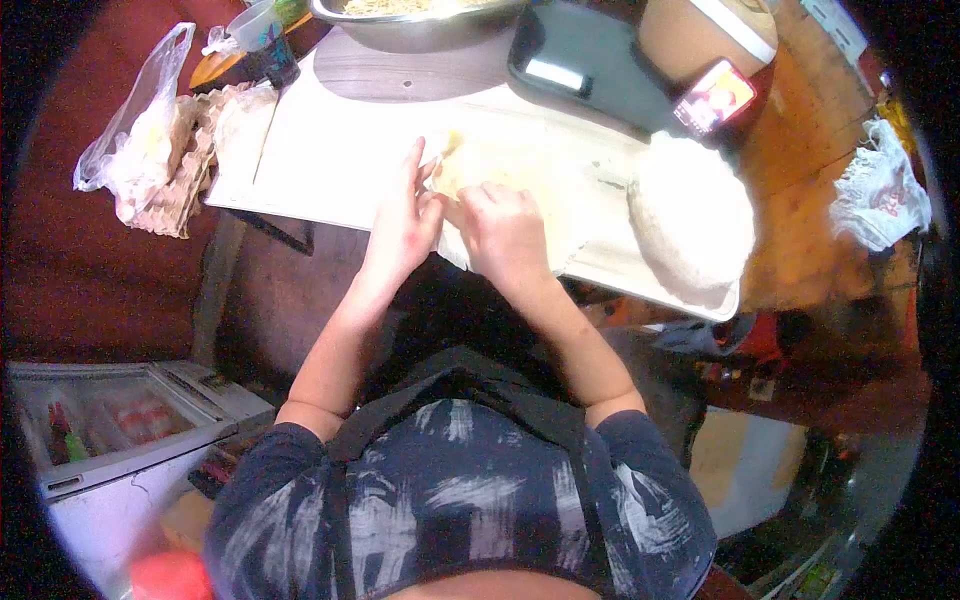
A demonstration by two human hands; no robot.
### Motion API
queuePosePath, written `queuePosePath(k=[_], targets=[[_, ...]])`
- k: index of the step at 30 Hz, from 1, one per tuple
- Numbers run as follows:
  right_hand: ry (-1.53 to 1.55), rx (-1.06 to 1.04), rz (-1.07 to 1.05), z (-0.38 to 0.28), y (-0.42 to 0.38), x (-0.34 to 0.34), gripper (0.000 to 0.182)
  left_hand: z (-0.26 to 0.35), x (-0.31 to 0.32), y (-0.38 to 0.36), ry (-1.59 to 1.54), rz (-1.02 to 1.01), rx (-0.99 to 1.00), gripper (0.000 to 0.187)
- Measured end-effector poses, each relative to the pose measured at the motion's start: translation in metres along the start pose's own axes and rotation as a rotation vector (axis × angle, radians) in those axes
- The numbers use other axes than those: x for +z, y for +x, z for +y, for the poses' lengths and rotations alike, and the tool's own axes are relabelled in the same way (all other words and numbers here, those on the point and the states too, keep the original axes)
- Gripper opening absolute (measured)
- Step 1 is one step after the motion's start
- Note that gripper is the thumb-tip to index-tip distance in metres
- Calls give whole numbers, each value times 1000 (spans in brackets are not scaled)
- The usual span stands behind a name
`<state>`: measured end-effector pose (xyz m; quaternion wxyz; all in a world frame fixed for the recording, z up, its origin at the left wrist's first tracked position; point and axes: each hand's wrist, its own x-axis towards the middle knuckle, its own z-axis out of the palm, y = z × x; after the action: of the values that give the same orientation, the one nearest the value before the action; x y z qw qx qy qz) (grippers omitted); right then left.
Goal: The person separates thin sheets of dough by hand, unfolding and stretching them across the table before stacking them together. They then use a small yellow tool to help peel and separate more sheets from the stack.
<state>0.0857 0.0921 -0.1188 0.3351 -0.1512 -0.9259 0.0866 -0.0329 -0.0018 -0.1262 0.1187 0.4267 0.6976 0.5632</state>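
A thin pale sheet (545, 215), like a spring roll wrapper, lies on the white tray (330, 160) in front of me; glare washes out much of its outline. My left hand (408, 225) is at the sheet's left edge, index finger stretched forward and thumb pressing the edge. Fingers curled, my right hand (505, 232) pinches the near edge close to my left thumb. A small yellowish bit (453, 140) shows just beyond my left fingertips. To the right, a thick round white stack (692, 215) rests on the tray; its layers are hard to make out.
Behind the tray stand a metal bowl (420, 12) of pale shredded food, a dark round board (400, 70), a black lid-like tray (590, 70) and a brown tub (705, 35). A lit phone (715, 97) leans there. Plastic bags (140, 150) lie left; a crumpled bag (880, 190) lies right.
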Motion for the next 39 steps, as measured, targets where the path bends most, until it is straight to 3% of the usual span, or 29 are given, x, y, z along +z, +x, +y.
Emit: queuePosePath(k=[7,10,14,17,19,20,22,27,29,32,34,39], targets=[[12,125,40,24,12,-11,9,3,7,4,-20,-41,27,63],[16,169,200,31,18,-12,10,-1,6,6,15,-21,40,63],[14,249,203,35,18,-10,13,-11,8,10,-6,33,35,59],[-67,247,69,28,17,-12,10,-3,2,8,76,-68,47,53],[-110,74,94,25,19,-11,11,24,-3,6,167,-218,-283,49],[-109,76,94,24,19,-11,11,23,-1,4,168,-219,-283,49],[-111,-57,35,21,21,-10,11,16,2,2,71,-98,-70,54],[-58,-160,-23,17,17,-11,15,-4,-1,9,35,-77,-13,63],[-68,-113,9,23,15,-14,16,-4,0,8,1,-130,-43,64],[-93,1,41,23,18,-32,8,1,1,8,83,-47,27,62],[-63,41,73,35,17,-28,9,13,-5,9,1,-94,-165,60],[-73,228,144,34,16,-31,13,-1,-1,10,40,-24,-40,58]])
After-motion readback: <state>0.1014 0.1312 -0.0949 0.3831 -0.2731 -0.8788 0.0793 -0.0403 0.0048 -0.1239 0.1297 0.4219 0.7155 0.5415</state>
